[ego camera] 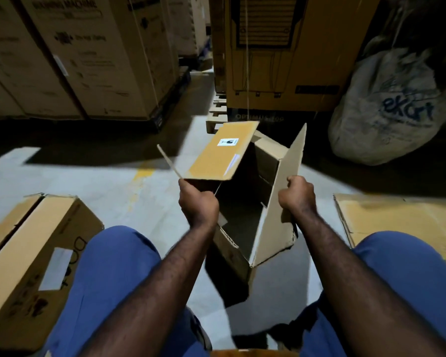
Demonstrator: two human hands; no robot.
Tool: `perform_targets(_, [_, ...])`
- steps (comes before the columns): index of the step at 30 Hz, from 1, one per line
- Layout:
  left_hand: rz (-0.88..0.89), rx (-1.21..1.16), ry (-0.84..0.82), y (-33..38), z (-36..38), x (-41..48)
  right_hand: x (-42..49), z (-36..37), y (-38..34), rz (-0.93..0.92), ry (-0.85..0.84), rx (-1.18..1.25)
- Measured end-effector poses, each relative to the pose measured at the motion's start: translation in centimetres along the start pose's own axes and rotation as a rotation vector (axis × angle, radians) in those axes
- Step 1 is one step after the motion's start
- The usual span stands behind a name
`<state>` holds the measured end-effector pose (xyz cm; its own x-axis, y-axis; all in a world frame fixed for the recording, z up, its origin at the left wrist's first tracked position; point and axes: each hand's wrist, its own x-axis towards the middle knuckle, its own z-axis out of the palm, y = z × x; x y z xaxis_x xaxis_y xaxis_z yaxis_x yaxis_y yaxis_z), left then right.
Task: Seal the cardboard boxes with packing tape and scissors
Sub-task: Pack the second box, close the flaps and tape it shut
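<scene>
Head view, the only angle here: the person sits on the floor (108, 176) with an open cardboard box (232, 256) between their knees, tipped a bit so its dark inside faces the camera. Both hands are closed on its 2 long flaps. The left hand (197, 202) grips the near edge of the left flap (218, 153), the one with the small white sticker. The right hand (298, 193) pinches the edge of the right flap (291, 161), which stands nearly upright.

So my guess is this is the flap-folding step, before any taping. The next move calls for bringing both flaps down flat so they meet in the middle, then holding them there.

No tape or scissors in sight, so those need finding. There's a closed box (29, 243) near left and flattened cardboard (397, 217) on the right.
</scene>
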<state>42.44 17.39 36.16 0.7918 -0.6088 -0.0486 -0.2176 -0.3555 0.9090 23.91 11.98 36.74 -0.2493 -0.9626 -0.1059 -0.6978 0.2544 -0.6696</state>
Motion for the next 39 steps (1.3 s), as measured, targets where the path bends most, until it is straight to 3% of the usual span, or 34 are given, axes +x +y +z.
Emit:
perform_targets(2, [0.096,0.085,0.009,-0.7,-0.3,-0.6,-0.2,-0.3,0.8,0.01,-0.018,0.006])
perform_targets(4, [0.125,0.274,-0.1,-1.3,-0.4,-1.2,-0.2,-0.6,1.6,0.006,-0.041,0.003])
perform_targets(6, [0.158,0.567,-0.227,-1.4,-0.8,-1.4,-0.3,-0.9,2.3,0.006,-0.055,0.008])
perform_targets(10, [0.373,1.254,-0.29,-1.3,-1.7,-0.4,-0.4,-1.5,3.4,0.009,-0.08,0.027])
perform_targets(12, [0.313,1.353,-0.513,-1.3,-1.2,1.9,-0.3,-1.6,4.0,0.002,-0.085,0.032])
perform_targets(14, [0.13,1.312,-0.83,-0.6,0.2,3.9,0.0,-1.6,4.5,-0.005,-0.085,0.039])
perform_targets(16, [0.107,1.307,-0.994,-0.1,1.9,5.2,0.1,-1.5,4.3,-0.001,-0.088,0.033])
perform_targets(17, [0.169,1.34,-0.995,0.1,2.9,5.6,0.2,-1.5,4.0,0.0,-0.087,0.037])
perform_targets(21, [0.438,1.293,-0.711,-1.1,7.0,7.3,0.8,-1.0,3.7,-0.018,-0.091,0.0])
perform_targets(28, [0.407,1.404,-0.537,-5.7,12.5,9.4,2.5,-0.2,4.7,-0.031,-0.082,-0.027])
perform_targets(31, [0.514,1.32,-0.415,-7.1,12.1,11.2,3.3,-0.6,4.8,-0.011,-0.052,-0.027])
perform_targets(35, [0.629,1.098,-0.422,-4.1,9.7,11.6,5.7,-2.4,5.4,0.016,-0.04,-0.034])
perform_targets(39, [0.598,1.015,-0.333,0.7,6.2,12.7,7.4,-4.8,5.9,0.02,-0.01,-0.077])
